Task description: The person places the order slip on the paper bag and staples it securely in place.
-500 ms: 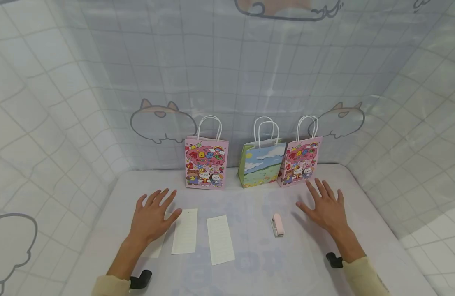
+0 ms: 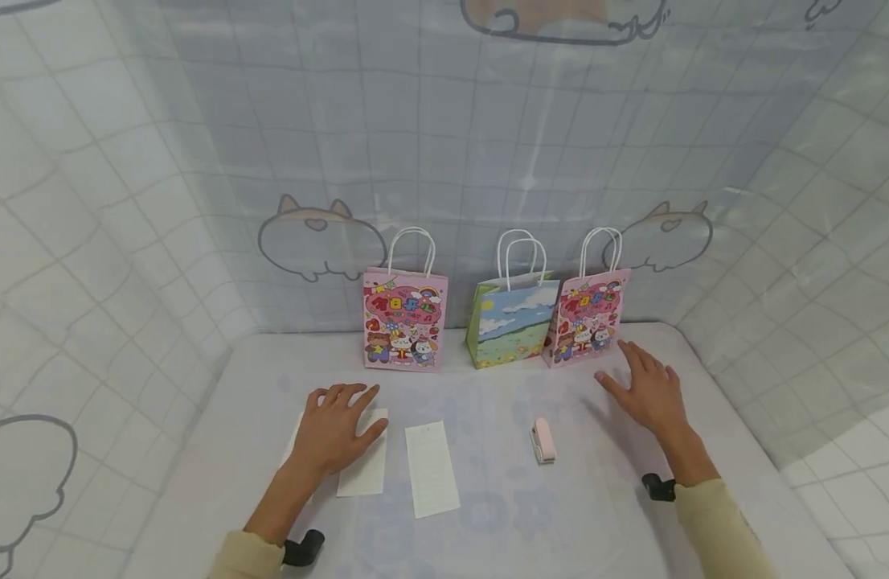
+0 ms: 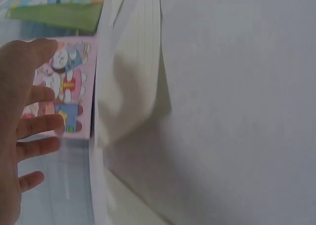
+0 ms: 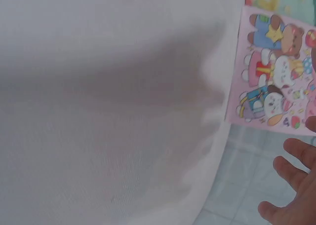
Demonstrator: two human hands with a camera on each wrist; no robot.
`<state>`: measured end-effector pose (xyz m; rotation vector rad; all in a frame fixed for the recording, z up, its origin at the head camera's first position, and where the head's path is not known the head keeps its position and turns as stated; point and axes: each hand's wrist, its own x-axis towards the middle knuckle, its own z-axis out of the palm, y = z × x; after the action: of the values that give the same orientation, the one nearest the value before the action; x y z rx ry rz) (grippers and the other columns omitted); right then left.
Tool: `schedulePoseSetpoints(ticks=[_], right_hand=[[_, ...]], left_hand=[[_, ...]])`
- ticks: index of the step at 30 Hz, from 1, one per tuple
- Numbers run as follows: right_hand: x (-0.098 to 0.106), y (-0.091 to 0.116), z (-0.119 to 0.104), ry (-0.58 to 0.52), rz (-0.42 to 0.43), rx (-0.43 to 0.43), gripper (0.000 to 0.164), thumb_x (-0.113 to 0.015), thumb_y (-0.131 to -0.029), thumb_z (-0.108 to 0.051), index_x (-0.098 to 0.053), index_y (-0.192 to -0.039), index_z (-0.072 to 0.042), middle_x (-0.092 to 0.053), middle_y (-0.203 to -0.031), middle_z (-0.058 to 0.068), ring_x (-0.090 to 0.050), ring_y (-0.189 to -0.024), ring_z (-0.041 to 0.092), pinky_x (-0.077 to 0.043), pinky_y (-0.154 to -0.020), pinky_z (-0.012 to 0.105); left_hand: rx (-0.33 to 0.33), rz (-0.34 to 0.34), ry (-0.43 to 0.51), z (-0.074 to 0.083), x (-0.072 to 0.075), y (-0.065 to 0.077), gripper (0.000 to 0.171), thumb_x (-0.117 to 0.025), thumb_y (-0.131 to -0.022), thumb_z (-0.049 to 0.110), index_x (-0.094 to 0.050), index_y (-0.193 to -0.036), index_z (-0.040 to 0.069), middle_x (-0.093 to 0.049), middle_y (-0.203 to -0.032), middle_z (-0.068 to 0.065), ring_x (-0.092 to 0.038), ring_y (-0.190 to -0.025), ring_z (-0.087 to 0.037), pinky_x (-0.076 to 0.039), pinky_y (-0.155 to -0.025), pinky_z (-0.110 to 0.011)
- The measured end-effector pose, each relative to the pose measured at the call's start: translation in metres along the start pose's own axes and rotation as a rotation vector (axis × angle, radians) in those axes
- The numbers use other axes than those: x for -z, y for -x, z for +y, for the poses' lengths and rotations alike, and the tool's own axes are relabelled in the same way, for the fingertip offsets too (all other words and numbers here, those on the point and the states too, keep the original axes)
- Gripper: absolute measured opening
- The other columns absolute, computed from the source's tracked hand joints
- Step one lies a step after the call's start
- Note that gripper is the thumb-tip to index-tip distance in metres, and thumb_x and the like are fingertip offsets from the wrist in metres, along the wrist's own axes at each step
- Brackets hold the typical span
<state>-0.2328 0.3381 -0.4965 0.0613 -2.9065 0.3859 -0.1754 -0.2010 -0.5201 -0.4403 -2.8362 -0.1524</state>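
Note:
In the head view my left hand (image 2: 332, 434) hovers over two ruled paper slips, its fingers spread and holding nothing. It partly covers the middle slip (image 2: 361, 480) and most of the leftmost one. A third slip (image 2: 432, 470) lies to its right. The left wrist view shows the left hand (image 3: 22, 111) apart from a slip (image 3: 133, 77) with a raised edge. My right hand (image 2: 649, 398) hangs in the air at the right with loose fingers, also holding nothing. A small pink stapler (image 2: 542, 441) lies on the table to its left.
Three paper gift bags with white handles stand along the back wall: a pink one (image 2: 405, 322), a blue-and-green landscape one (image 2: 513, 326) and another pink one (image 2: 589, 318). Grid-patterned sheeting (image 2: 444, 161) encloses the pale table (image 2: 531, 539) at the back and sides.
My left hand has moved right, from beside the slips to above the middle one. The right hand has shifted slightly right, its fingers closer together. The slips, stapler and bags keep their places.

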Motion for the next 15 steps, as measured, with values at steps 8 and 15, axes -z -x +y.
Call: schedulePoseSetpoints(ticks=[8, 15], right_hand=[[-0.005, -0.011, 0.018, -0.020, -0.029, -0.052, 0.091, -0.049, -0.095, -0.069, -0.030, -0.154, -0.002, -0.037, -0.151, 0.034, -0.036, -0.135, 0.055, -0.024, -0.106, 0.074], [-0.002, -0.018, 0.024, -0.108, -0.104, -0.116, 0.097, -0.045, -0.094, -0.072, -0.021, -0.157, -0.002, -0.031, -0.153, 0.037, -0.032, -0.136, 0.057, -0.029, -0.104, 0.072]], left_hand=[[-0.041, -0.046, -0.021, 0.021, -0.003, -0.002, 0.063, -0.056, -0.093, 0.064, -0.058, -0.142, 0.025, -0.062, -0.133, -0.002, -0.052, -0.125, -0.028, -0.034, -0.104, -0.057], [-0.055, -0.071, 0.051, 0.035, -0.001, 0.000, 0.060, -0.057, -0.093, 0.064, -0.060, -0.141, 0.027, -0.063, -0.128, 0.001, -0.055, -0.120, -0.026, -0.038, -0.100, -0.055]])
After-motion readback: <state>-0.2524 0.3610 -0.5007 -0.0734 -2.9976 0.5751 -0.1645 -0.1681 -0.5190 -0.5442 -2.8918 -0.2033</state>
